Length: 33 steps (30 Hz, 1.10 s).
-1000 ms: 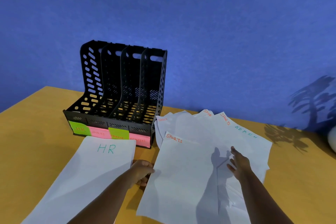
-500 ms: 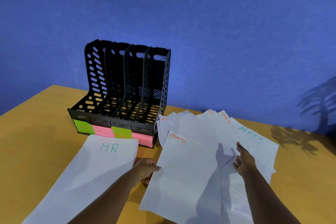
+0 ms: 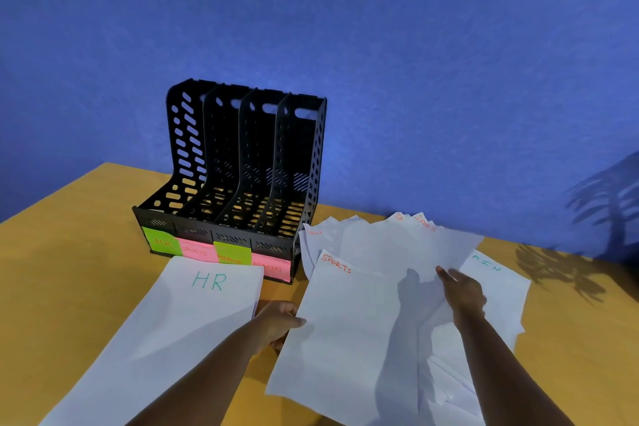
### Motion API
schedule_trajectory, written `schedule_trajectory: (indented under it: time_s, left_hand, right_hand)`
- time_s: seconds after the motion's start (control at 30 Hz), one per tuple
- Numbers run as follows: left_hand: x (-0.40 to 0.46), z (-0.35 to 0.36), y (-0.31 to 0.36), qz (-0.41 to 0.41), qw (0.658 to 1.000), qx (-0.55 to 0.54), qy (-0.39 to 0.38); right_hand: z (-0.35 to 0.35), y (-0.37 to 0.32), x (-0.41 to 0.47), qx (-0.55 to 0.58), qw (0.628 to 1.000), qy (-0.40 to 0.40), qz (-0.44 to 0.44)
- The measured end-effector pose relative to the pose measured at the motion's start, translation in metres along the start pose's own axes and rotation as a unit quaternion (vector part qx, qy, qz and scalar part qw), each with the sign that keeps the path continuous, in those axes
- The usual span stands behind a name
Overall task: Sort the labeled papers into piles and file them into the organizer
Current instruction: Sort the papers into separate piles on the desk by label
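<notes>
A black perforated organizer (image 3: 242, 183) stands upright with four open slots, its front edge carrying green and pink notes lettered HR, SPORTS, FINANCE and ADMIN from left to right. Just in front of it lies the HR paper (image 3: 179, 332), a white sheet with green lettering, flat and angled to the left. To the right of the organizer a loose fan of white papers (image 3: 390, 245) overlaps, the SPORTS sheet (image 3: 345, 332) on top and the sheet ending in "MIN" (image 3: 498, 284) at the right edge.
</notes>
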<state>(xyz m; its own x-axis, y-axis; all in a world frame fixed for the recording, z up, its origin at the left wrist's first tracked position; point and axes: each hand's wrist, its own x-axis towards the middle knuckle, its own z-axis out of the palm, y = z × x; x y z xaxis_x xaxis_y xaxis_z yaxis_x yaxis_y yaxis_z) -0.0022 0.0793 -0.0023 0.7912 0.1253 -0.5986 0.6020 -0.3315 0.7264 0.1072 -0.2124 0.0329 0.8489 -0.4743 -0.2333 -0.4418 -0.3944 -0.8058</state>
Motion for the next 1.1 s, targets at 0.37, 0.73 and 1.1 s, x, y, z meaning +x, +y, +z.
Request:
schedule_trajectory:
  time_s: [0.37, 0.73, 1.1]
  left_hand:
    - [0.004, 0.002, 0.0, -0.013, 0.999, -0.032, 0.003]
    - [0.002, 0.005, 0.005, -0.007, 0.999, 0.034, 0.042]
    - [0.011, 0.01, 0.007, -0.033, 0.992, -0.12, 0.031]
  right_hand:
    - [-0.031, -0.065, -0.011, 0.036, 0.906, 0.136, -0.398]
    - [-0.065, -0.124, -0.041, 0.118, 0.814, 0.281, -0.494]
    - [-0.013, -0.026, -0.038, 0.114, 0.983, 0.088, -0.117]
